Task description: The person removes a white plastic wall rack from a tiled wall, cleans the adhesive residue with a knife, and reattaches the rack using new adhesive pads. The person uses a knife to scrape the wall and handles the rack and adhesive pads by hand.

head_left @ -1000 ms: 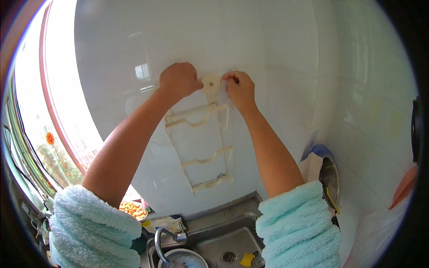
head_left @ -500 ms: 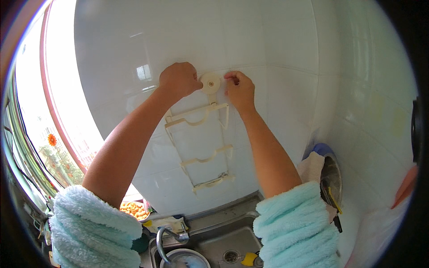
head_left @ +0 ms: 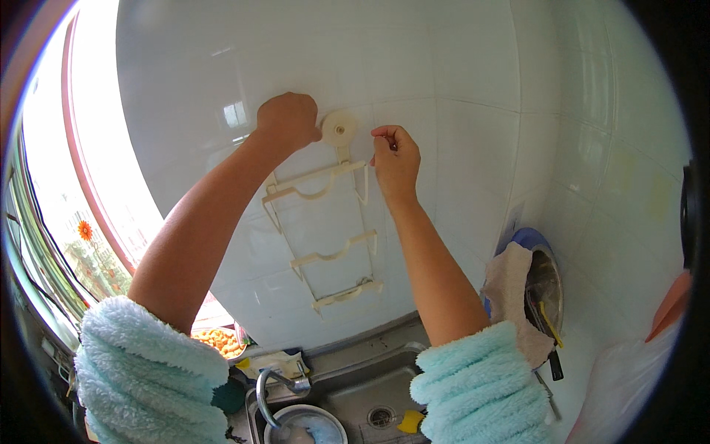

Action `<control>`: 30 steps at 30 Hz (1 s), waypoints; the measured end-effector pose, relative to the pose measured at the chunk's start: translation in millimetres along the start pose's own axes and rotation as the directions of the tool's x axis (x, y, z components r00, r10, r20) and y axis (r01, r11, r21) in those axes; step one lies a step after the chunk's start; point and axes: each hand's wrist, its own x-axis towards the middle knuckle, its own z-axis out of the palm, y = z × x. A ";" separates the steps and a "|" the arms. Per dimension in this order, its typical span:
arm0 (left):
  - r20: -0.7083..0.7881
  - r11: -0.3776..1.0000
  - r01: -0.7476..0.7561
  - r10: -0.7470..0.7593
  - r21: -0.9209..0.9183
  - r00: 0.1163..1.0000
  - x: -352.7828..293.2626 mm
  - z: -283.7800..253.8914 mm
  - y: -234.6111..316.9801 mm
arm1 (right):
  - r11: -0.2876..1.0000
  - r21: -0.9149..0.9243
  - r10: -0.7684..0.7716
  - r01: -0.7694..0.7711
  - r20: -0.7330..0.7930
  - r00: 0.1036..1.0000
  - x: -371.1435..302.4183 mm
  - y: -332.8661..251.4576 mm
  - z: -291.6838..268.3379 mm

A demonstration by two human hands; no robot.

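On the tiled wall hangs a cream wall rack [head_left: 325,255] with several curved rungs. A round cream disc mount [head_left: 339,129] with a small centre hole tops it. My left hand [head_left: 288,120] is closed at the disc's left edge, thumb side close against it; its fingertips are hidden, so I cannot see what it grips. To the right of the disc, apart from it, my right hand [head_left: 397,157] is raised with curled fingers and thumb drawn together. Anything between them is too small to make out. Fluffy pale-blue sleeves cover both forearms near the elbows.
Below the rack is a steel sink [head_left: 347,392] with a curved tap [head_left: 263,396] and a metal bowl [head_left: 307,429]. A bright window lies left, above a bowl of orange pieces [head_left: 220,342]. A beige cloth [head_left: 510,296] and a pan [head_left: 546,285] hang at right.
The view has shifted slightly, so the rack sits a little further left and higher. The right hand's fingers have drawn closer together; the gap between it and the disc is slightly wider.
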 end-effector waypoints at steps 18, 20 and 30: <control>-0.083 0.950 -0.301 0.308 0.088 0.948 -14.4 -1.0 -15.7 | 0.803 -0.345 -0.268 0.485 0.518 0.812 31.9 -39.2 -4.3; -0.027 0.946 -0.321 0.322 0.039 0.946 -13.0 -7.2 -23.4 | 0.816 -0.386 -0.192 0.431 0.521 0.831 33.2 -40.6 -5.7; -0.248 0.747 -0.634 0.665 0.199 0.705 -37.2 3.9 -43.0 | 0.864 -0.328 -0.216 0.383 0.447 0.868 37.6 -38.1 3.2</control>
